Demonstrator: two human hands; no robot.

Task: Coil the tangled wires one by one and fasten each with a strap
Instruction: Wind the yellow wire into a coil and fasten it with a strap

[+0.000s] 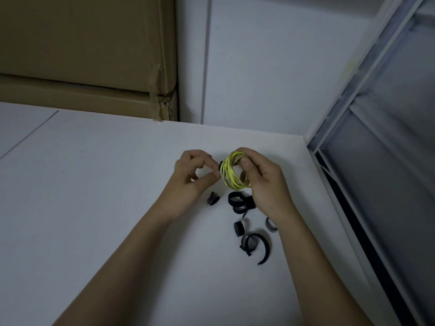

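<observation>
1. Presently the right hand (261,177) holds the yellow wire coil (235,172) above the counter (94,184), its grip curled round the loops.
2. At nine o'clock of the coil, the left hand (193,175) pinches a black strap (221,166).
3. Risk: a slackened grip lets loops spring apart before fastening; spare straps (240,203) lie at six o'clock.

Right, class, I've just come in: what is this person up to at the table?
A person is bundling wire. The right hand grips a yellow wire coil above the white table, while the left hand pinches a black strap at the coil's edge. More loose straps lie on the table below.
</observation>
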